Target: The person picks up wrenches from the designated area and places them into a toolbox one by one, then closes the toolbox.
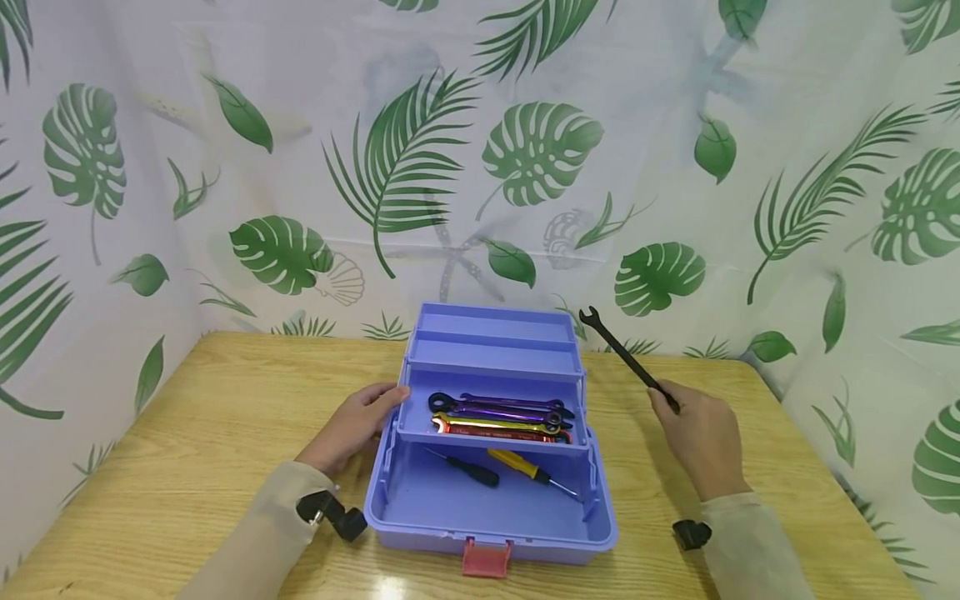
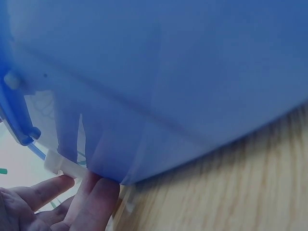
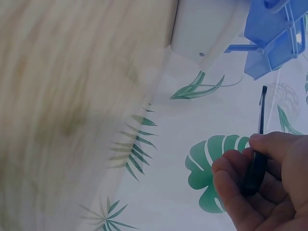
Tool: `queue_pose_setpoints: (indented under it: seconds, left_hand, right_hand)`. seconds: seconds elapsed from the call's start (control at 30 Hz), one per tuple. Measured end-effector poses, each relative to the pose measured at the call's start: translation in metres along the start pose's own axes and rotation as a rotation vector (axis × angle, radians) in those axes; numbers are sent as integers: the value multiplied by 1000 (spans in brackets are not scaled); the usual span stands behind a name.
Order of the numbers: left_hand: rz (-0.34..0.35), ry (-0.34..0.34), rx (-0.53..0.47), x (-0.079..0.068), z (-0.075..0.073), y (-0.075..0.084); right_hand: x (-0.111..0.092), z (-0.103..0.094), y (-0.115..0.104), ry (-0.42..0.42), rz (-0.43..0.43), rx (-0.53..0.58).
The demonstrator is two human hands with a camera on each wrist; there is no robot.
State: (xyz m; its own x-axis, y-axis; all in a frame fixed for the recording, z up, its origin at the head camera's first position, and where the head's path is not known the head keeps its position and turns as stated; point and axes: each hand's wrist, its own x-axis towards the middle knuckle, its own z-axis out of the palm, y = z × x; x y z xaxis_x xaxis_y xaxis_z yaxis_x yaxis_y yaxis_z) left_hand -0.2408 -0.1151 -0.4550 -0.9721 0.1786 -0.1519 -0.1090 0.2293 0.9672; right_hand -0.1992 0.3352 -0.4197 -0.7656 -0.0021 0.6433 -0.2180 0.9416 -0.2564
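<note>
A blue-purple toolbox [image 1: 491, 546] stands open on the table, its trays raised toward the back. Beside it, my left hand [image 1: 358, 421] rests against the left side, the thumb at the tray's edge. In the left wrist view, extended fingers [image 2: 98, 202] touch the box wall. To the right of the box, my right hand [image 1: 701, 433] grips a black wrench [image 1: 622, 354] by one end, the open jaw pointing up and left. Several colored wrenches [image 1: 502, 417] lie in the middle tray. Below are a black-handled screwdriver [image 1: 468, 471] and a yellow-handled screwdriver [image 1: 525, 467].
The wooden table [image 1: 225, 417] reaches back to a leaf-patterned curtain [image 1: 450, 167]. A red latch [image 1: 486, 558] hangs at the box's front. The upper tray [image 1: 495, 325] rises behind the tray of wrenches.
</note>
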Motion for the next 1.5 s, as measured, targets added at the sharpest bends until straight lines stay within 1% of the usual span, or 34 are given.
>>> queue_pose_setpoints:
  seconds: [0.27, 0.4, 0.63, 0.8, 1.13, 1.5]
  left_hand:
    - [-4, -5, -12, -1, 0, 0]
    - [-7, 0, 1, -1, 0, 1]
    - [-9, 3, 30, -1, -1, 2]
    - [-8, 1, 11, -1, -1, 1]
    - [-17, 10, 53, -2, 0, 3]
    - [-22, 8, 40, 0, 0, 2]
  right_hand:
    - [2, 2, -2, 67, -59, 7]
    - [3, 3, -2, 97, -92, 13]
    - [3, 4, -2, 127, -125, 33]
    - [3, 3, -4, 151, -185, 58]
    - [2, -1, -10, 155, -284, 75]
    - [3, -1, -14, 151, -396, 125]
